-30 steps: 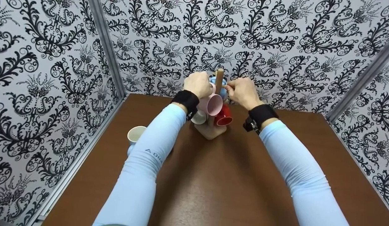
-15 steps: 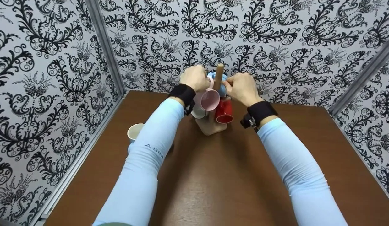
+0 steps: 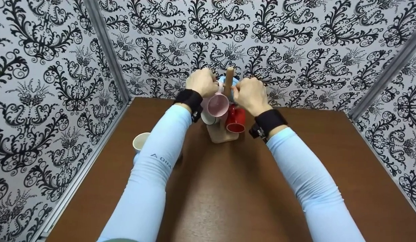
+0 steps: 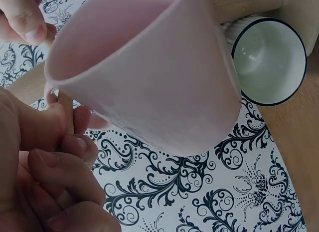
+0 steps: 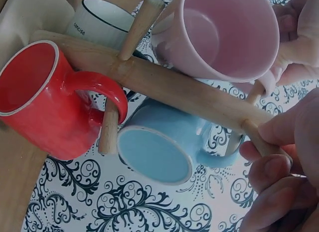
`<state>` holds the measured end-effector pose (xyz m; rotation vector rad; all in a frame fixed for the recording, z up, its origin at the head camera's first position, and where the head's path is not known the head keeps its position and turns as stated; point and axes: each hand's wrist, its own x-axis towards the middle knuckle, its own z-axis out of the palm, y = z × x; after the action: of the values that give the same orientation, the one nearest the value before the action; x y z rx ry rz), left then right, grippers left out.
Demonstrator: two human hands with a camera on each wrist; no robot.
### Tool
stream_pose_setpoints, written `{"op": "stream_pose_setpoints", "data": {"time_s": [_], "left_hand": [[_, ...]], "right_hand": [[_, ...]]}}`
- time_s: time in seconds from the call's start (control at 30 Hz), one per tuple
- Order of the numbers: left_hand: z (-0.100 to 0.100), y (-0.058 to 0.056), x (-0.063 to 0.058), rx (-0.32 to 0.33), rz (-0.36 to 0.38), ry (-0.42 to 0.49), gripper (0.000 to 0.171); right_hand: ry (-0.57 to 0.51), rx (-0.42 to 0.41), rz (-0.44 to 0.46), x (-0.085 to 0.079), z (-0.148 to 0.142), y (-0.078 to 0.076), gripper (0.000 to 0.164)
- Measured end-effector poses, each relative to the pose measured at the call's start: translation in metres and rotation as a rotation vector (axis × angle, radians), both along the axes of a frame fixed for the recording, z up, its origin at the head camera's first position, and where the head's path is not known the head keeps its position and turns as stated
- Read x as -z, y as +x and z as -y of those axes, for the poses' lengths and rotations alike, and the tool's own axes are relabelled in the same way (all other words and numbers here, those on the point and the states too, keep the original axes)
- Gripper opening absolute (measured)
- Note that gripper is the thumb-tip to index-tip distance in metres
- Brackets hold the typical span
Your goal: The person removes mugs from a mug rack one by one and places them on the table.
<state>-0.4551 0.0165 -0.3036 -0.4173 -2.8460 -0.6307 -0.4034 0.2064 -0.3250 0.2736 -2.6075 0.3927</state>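
A wooden mug tree (image 3: 229,82) stands near the back wall with mugs hung on its pegs. My left hand (image 3: 202,82) pinches an upper peg (image 4: 69,110) between thumb and fingers, right at the handle of a pink mug (image 4: 164,87) that hangs on it. On the post's other side, my right hand (image 3: 251,95) pinches another upper peg (image 5: 259,139), which carries no mug. Below the hands hang a red mug (image 5: 40,102) and a white mug (image 5: 99,25) with a dark rim. A light blue mug (image 5: 154,142) hangs behind the post.
Another mug (image 3: 140,141), pale inside with a light blue handle, stands on the brown table (image 3: 235,188) at the left, partly hidden by my left sleeve. Patterned walls (image 3: 288,40) close off the back and sides.
The mug tree has turned slightly, its front corner shifting left, and the pink mug's mouth faces more toward me. Both hands have stayed at the upper pegs and moved with it.
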Motion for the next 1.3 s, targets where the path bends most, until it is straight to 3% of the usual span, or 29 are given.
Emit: {"op": "stream_pose_setpoints", "data": {"time_s": [0.3, 0.6, 0.93, 1.17, 1.3], "left_hand": [[0.009, -0.006, -0.002, -0.011, -0.005, -0.001, 0.02], [0.007, -0.001, -0.008, -0.017, 0.055, -0.003, 0.024], [0.007, -0.007, -0.008, -0.025, 0.084, 0.001, 0.019], [0.009, -0.012, -0.009, -0.038, 0.107, 0.0, 0.021], [0.009, -0.012, -0.01, -0.041, 0.114, -0.005, 0.018]], "right_hand": [[-0.031, 0.028, -0.019, 0.001, 0.017, 0.002, 0.048], [-0.028, 0.105, -0.032, 0.005, 0.026, 0.009, 0.04], [0.05, 0.172, -0.082, 0.009, 0.044, 0.014, 0.032], [0.069, 0.185, -0.105, 0.01, 0.056, 0.016, 0.051], [0.158, 0.188, -0.108, 0.01, 0.063, 0.017, 0.034]]}}
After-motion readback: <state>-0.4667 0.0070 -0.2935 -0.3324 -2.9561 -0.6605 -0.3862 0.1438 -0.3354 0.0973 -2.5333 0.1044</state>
